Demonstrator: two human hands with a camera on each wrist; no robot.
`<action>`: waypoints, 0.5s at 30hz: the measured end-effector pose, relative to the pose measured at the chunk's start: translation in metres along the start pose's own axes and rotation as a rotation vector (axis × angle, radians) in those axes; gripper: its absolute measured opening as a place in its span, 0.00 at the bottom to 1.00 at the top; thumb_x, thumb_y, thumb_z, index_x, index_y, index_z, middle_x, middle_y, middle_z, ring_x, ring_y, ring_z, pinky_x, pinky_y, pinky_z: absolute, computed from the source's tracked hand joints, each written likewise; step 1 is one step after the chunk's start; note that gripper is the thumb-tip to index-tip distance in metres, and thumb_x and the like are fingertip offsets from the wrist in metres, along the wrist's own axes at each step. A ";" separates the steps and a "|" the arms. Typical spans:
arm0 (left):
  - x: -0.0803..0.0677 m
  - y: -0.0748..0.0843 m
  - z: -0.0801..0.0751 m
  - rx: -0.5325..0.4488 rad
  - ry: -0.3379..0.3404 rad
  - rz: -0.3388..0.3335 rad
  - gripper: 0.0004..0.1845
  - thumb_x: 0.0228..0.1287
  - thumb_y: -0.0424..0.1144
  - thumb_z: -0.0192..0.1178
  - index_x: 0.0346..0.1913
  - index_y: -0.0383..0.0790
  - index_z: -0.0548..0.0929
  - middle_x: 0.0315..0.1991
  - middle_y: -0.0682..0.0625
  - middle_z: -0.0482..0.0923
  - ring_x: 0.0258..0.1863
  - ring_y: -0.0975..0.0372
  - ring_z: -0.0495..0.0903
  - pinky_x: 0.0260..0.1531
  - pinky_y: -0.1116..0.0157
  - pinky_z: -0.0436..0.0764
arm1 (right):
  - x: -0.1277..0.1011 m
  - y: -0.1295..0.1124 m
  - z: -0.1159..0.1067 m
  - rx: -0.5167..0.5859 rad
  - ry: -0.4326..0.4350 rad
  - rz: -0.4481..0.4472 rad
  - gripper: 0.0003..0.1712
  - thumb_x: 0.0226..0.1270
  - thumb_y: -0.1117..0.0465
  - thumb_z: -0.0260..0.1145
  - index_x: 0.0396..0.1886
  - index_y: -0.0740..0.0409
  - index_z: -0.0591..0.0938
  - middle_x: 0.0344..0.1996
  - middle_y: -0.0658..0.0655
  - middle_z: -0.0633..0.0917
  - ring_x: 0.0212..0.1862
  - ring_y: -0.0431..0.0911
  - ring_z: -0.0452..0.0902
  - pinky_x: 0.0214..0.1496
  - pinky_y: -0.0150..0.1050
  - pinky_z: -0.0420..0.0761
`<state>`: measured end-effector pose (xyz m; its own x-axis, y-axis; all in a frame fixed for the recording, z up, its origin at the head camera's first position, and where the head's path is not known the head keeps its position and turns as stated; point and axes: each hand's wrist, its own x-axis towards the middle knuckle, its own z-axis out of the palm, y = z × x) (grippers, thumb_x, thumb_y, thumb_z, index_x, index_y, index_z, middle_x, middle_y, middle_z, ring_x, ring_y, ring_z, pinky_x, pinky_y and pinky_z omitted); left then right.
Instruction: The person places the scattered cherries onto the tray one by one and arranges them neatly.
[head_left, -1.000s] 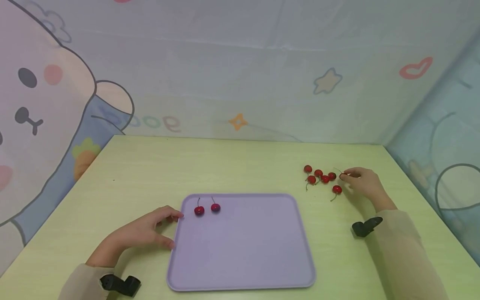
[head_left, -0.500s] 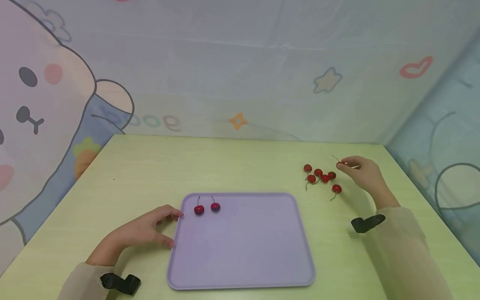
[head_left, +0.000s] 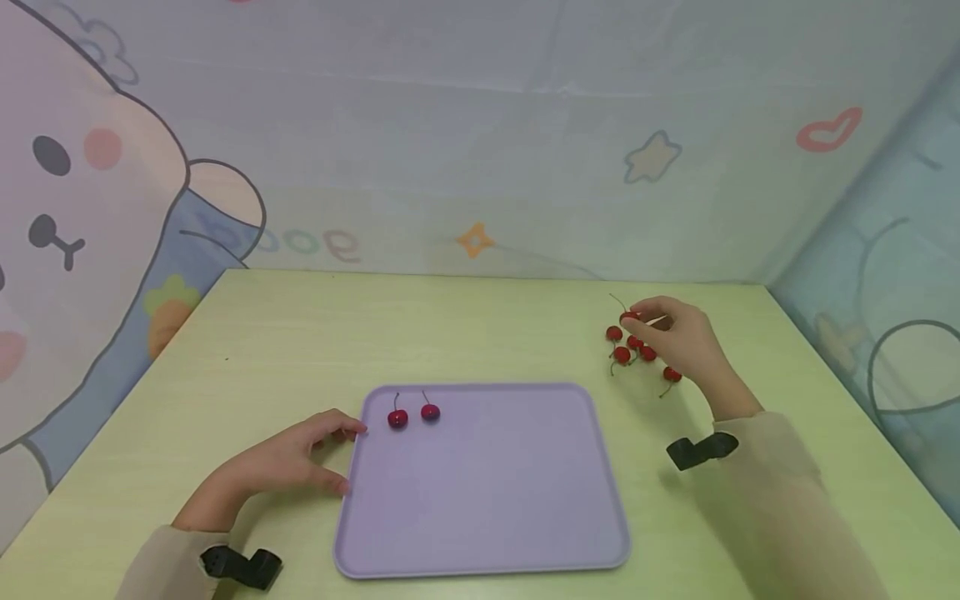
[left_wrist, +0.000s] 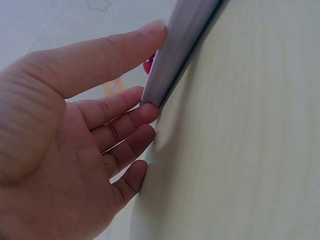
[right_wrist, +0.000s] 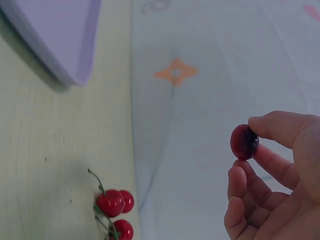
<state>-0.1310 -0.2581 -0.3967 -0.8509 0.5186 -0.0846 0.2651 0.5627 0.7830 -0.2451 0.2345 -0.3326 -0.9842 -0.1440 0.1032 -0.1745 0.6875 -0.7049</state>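
Up at the fingertips, the right hand (head_left: 678, 333) pinches a single red cherry (head_left: 628, 316) between thumb and forefinger, its thin stem sticking up and to the left; the right wrist view shows the same cherry (right_wrist: 244, 142) nipped at the tips, with the other fingers (right_wrist: 240, 185) loosely curled beneath it. The hand is raised above the table (head_left: 480, 325), just over a small cluster of loose cherries (head_left: 633, 348) lying on the right side of the tabletop; three of that cluster (right_wrist: 116, 210) show in the right wrist view, stems tangled.

Across the table, the left hand (head_left: 288, 462) rests on the wood at the left edge of a purple tray (head_left: 495, 517). Its fingers are relaxed and nearly straight: in the left wrist view the thumb (left_wrist: 107, 55) lies along the tray's rim (left_wrist: 175, 55) and the fingertips (left_wrist: 145, 112) touch just under that rim, grasping nothing.

On the tray, near its far left corner, two cherries (head_left: 413, 414) sit side by side with stems upright, close to the left hand's fingertips but apart from them. Both forearms wear beige sleeves (head_left: 780, 492), each with a dark strap near the wrist. Behind the table hangs a pastel cartoon backdrop (head_left: 480, 133).
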 end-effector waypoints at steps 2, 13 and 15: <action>0.000 0.000 0.000 0.003 0.000 0.000 0.35 0.48 0.44 0.74 0.59 0.39 0.73 0.56 0.45 0.71 0.56 0.51 0.66 0.57 0.66 0.67 | -0.002 -0.008 0.007 0.026 -0.014 -0.015 0.26 0.66 0.43 0.63 0.53 0.57 0.79 0.44 0.60 0.83 0.38 0.46 0.78 0.34 0.37 0.77; 0.000 -0.004 0.001 0.023 0.012 -0.019 0.34 0.47 0.46 0.75 0.58 0.41 0.74 0.55 0.47 0.72 0.55 0.54 0.66 0.57 0.66 0.66 | -0.010 -0.042 0.050 0.048 -0.071 -0.084 0.16 0.63 0.46 0.66 0.44 0.51 0.82 0.40 0.52 0.84 0.38 0.46 0.77 0.34 0.39 0.76; 0.000 -0.004 0.001 0.026 0.014 -0.005 0.34 0.47 0.45 0.75 0.58 0.40 0.74 0.55 0.46 0.72 0.54 0.53 0.66 0.57 0.67 0.66 | -0.011 -0.047 0.058 0.050 -0.080 -0.097 0.15 0.63 0.47 0.67 0.43 0.50 0.83 0.39 0.51 0.84 0.38 0.45 0.78 0.35 0.39 0.76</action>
<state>-0.1315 -0.2600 -0.4002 -0.8584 0.5068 -0.0795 0.2727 0.5821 0.7660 -0.2244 0.1626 -0.3409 -0.9569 -0.2656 0.1177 -0.2649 0.6313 -0.7289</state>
